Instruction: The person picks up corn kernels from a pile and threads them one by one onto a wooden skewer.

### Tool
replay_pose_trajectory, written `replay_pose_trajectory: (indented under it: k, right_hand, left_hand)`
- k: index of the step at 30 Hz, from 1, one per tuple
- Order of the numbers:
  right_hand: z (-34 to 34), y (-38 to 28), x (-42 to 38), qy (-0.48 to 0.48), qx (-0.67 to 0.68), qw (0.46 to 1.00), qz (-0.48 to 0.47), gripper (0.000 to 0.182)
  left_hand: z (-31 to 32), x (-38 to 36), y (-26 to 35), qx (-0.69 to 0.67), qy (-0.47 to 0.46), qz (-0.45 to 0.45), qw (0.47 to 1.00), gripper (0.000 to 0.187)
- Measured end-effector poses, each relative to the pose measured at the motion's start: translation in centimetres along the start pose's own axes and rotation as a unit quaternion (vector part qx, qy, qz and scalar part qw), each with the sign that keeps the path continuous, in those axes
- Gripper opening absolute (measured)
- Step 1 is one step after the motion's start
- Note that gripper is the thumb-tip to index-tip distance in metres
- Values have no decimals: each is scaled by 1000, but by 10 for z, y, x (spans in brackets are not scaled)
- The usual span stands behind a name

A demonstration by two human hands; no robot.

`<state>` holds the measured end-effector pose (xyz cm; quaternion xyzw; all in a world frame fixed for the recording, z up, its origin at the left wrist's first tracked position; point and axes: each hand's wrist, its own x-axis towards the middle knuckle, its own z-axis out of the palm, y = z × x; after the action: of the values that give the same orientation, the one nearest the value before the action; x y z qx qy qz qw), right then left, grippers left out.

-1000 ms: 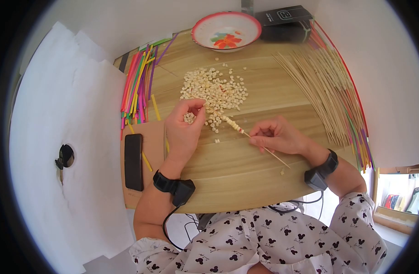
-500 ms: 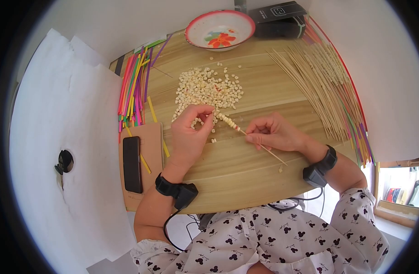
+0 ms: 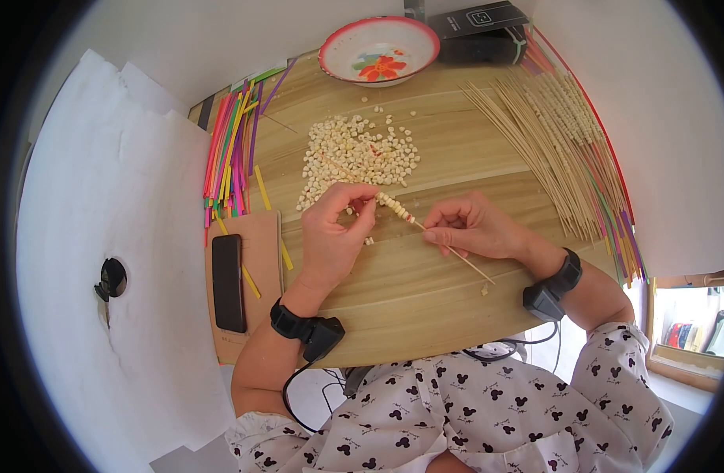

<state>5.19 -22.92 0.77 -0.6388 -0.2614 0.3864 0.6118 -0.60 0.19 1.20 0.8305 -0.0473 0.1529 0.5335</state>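
My right hand (image 3: pixel 476 227) pinches a thin bamboo skewer (image 3: pixel 472 265), which slants from lower right to upper left. A row of pale corn kernels (image 3: pixel 395 206) is threaded on its upper part, one with a red mark. At the skewer's upper end, my left hand (image 3: pixel 342 232) is closed, thumb and forefinger pinched on the endmost kernel; the fingertips partly hide it. Beyond the left hand spreads a pile of loose kernels (image 3: pixel 354 154) on the wooden table (image 3: pixel 393 315).
Bare skewers (image 3: pixel 527 150) and kernel-threaded skewers (image 3: pixel 571 118) lie at right. Colourful strips (image 3: pixel 236 150) lie at left, above a phone (image 3: pixel 228 284) on a brown notebook (image 3: pixel 259 236). A red-rimmed bowl (image 3: pixel 330 67) and a black box (image 3: pixel 484 47) stand at the back.
My left hand has shifted slightly right, its pinch now meeting the skewer's upper end. My right hand and the skewer have barely moved.
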Motion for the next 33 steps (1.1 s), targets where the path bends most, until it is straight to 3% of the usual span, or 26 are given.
replay_pose_trajectory:
  k: [11,13,17,19,22,29,33]
  right_hand:
    - [0,-2,0,12,22,1000,-1,13]
    - [-1,0,1,18,27,999,-2,13]
    - [-2,4,2,28,23,999,-7,13]
    - [-2,1,2,22,24,999,-10,13]
    - [-1,1,2,23,21,999,-9,12]
    - [-2,3,3,16,22,1000,-13,12]
    - [-1,0,2,19,18,1000,-1,13]
  left_hand:
    - [-18,11,-5,20,43,-2,999,11]
    - [-26,13,0,6,-5,-54,999,10]
    - [-33,15,1,-3,-66,-75,995,6]
    - [-36,15,5,53,-160,-78,983,7]
    - [-37,15,7,42,-207,-94,973,5]
    - [-39,13,7,48,-258,-107,959,7]
    - [-39,13,8,93,-300,-40,949,11]
